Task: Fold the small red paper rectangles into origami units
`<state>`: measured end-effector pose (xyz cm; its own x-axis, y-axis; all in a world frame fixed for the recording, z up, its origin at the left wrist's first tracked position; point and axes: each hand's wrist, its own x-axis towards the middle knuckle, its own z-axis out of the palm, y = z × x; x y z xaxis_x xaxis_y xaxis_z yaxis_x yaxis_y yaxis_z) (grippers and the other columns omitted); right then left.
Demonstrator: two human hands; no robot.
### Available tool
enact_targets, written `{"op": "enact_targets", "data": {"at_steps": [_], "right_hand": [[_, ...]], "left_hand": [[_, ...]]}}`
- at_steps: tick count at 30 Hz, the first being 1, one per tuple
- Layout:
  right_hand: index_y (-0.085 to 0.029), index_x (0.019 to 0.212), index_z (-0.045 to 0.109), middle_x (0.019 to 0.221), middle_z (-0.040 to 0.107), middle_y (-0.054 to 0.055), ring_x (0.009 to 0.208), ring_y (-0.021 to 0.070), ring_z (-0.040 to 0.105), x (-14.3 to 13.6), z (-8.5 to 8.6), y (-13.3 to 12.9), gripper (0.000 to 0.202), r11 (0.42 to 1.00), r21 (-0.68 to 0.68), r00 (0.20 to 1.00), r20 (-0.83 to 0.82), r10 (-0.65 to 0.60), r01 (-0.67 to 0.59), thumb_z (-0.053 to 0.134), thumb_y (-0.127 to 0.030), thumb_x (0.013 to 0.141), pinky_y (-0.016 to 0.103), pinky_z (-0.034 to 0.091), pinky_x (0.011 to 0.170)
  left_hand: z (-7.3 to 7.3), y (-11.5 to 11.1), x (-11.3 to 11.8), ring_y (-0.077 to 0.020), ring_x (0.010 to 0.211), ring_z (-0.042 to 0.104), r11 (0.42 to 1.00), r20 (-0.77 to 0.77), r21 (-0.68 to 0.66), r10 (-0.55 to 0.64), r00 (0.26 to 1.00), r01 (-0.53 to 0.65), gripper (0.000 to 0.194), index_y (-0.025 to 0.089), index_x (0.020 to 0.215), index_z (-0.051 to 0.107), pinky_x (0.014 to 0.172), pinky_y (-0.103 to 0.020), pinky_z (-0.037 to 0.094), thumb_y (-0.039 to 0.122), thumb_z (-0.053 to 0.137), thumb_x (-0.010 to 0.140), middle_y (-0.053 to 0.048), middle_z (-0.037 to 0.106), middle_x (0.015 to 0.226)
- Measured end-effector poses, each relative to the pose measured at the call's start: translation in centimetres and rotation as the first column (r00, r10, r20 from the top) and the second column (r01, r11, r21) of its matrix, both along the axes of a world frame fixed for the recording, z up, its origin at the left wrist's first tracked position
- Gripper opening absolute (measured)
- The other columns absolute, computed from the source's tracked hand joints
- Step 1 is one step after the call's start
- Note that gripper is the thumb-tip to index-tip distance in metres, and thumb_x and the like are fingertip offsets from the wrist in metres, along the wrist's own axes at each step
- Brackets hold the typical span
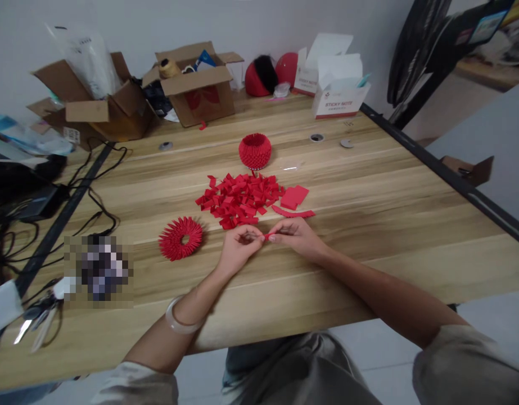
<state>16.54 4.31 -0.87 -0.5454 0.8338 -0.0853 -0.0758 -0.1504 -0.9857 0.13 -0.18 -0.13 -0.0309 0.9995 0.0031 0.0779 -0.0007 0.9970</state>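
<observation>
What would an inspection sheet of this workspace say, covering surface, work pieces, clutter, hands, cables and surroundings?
Surface: wood-grain table, with two round openings near the back.
Work pieces: small red piece between the hands; loose pile of folded red pieces; flat red sheets and curved red strip to its right; spiky red ring at left; red bowl-shaped piece behind the pile.
Clutter: open cardboard boxes and sticky-note boxes at the back; pixelated item at left, unidentifiable.
Hands: left hand and right hand both pinch the small red piece.
Cables: dark cables, looped at left.
Surroundings: pale wall behind; pale floor below.
</observation>
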Motion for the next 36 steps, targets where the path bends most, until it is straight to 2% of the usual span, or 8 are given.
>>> {"op": "enact_targets", "data": {"at_steps": [5,10,23,25,27,30,33,36], "right_hand": [[-0.016,0.065,0.065,0.067,0.066,0.003,0.063,0.0135,0.061,0.0,0.1,-0.4,0.020,0.982,0.174,0.997,0.034,-0.076,0.069,0.074,-0.033,0.061,0.027,0.050,0.063],[-0.019,0.068,0.069,0.079,0.067,0.006,0.074,0.0157,0.062,0.0,0.7,-0.6,0.012,0.914,0.407,0.998,0.051,-0.028,0.005,0.068,-0.031,0.069,0.030,0.050,0.071],[-0.018,0.068,0.062,0.074,0.064,0.003,0.069,0.0150,0.062,0.1,0.1,-0.2,0.019,0.954,0.281,0.994,0.004,-0.111,0.105,0.071,-0.034,0.065,0.030,0.052,0.069],[-0.018,0.072,0.063,0.077,0.065,0.005,0.074,0.0169,0.063,0.4,-0.1,0.4,0.017,0.910,0.396,0.984,0.067,-0.165,0.126,0.069,-0.033,0.068,0.032,0.051,0.073],[-0.018,0.080,0.065,0.086,0.066,0.008,0.085,0.0202,0.062,0.8,-0.4,1.1,0.016,0.808,0.576,0.941,0.190,-0.280,0.124,0.068,-0.031,0.071,0.036,0.048,0.082],[-0.016,0.103,0.062,0.106,0.062,0.013,0.104,0.0250,0.054,1.4,-1.1,2.1,0.027,0.670,0.741,0.826,0.403,-0.395,-0.041,0.061,-0.024,0.077,0.043,0.041,0.093],[-0.014,0.110,0.059,0.108,0.061,0.015,0.105,0.0250,0.052,1.6,-1.6,2.6,0.029,0.641,0.743,0.733,0.544,-0.408,-0.195,0.047,-0.015,0.084,0.043,0.041,0.092],[-0.015,0.102,0.061,0.104,0.063,0.013,0.099,0.0238,0.054,1.6,-1.6,2.5,0.027,0.625,0.746,0.728,0.558,-0.398,-0.230,0.041,-0.010,0.085,0.040,0.042,0.090]], "left_hand": [[0.0,-0.1,0.1,-0.0071,0.045,0.046,1.000,-0.052,0.006,0.026,0.998,-0.025,0.013,0.013,0.059,0.060,0.044,-0.019,0.034,0.021,0.069,0.061,0.001,0.057,0.050],[-0.2,-0.2,0.1,-0.0104,0.052,0.055,0.995,-0.065,0.056,0.088,0.994,-0.084,0.010,0.013,0.059,0.062,0.051,-0.021,0.042,0.019,0.069,0.060,-0.002,0.064,0.057],[0.0,-0.2,0.0,-0.0150,0.062,0.064,0.999,0.001,0.046,-0.002,1.000,0.002,0.014,0.015,0.074,0.071,0.063,-0.027,0.051,0.026,0.071,0.065,-0.007,0.072,0.071],[-0.2,-0.1,-0.1,-0.0149,0.064,0.064,0.999,-0.007,0.020,0.033,0.999,-0.033,0.015,0.014,0.077,0.070,0.065,-0.027,0.051,0.026,0.070,0.067,-0.006,0.072,0.071],[-0.4,0.1,-0.3,-0.0147,0.064,0.064,0.996,-0.017,0.015,0.086,0.996,-0.086,0.017,0.014,0.079,0.069,0.066,-0.027,0.050,0.027,0.069,0.069,-0.006,0.071,0.070],[-0.6,0.5,-0.6,-0.0139,0.065,0.063,0.988,-0.021,0.041,0.151,0.988,-0.150,0.017,0.013,0.078,0.067,0.069,-0.026,0.049,0.029,0.067,0.071,-0.004,0.070,0.069],[-0.7,0.7,-0.7,-0.0132,0.066,0.063,0.984,0.027,0.058,0.167,0.986,-0.168,0.018,0.013,0.077,0.065,0.071,-0.026,0.049,0.030,0.066,0.071,-0.003,0.069,0.070],[-0.6,0.7,-0.6,-0.0132,0.065,0.063,0.981,0.089,0.038,0.189,0.978,-0.193,0.019,0.013,0.078,0.064,0.070,-0.027,0.050,0.030,0.068,0.069,-0.003,0.069,0.070]]}}
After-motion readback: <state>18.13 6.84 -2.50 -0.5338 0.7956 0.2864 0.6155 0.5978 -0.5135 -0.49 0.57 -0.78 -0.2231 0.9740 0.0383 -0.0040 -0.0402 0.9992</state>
